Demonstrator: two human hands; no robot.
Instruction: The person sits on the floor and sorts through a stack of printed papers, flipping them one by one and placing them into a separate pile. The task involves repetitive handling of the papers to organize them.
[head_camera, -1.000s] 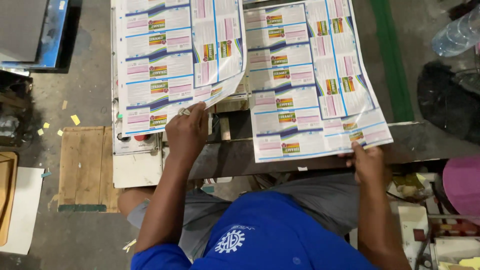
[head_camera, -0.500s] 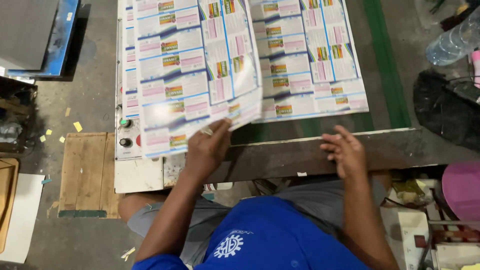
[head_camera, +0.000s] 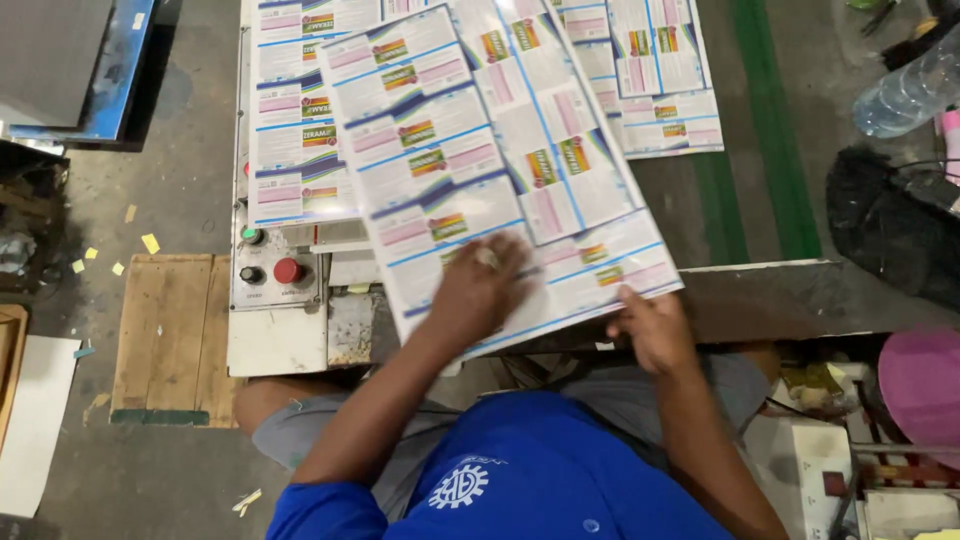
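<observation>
Left hand (head_camera: 480, 290) lies spread flat on the top sheet (head_camera: 500, 170); right hand (head_camera: 652, 328) pinches its near edge. Thin, floppy, probably slick: best gripped by edges.

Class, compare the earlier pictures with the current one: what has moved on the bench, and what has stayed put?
The top printed sheet has swung round and now lies askew. The left hand now lies flat on it; the right hand has taken its near edge. The sheets beneath and the red button stayed put.
</observation>
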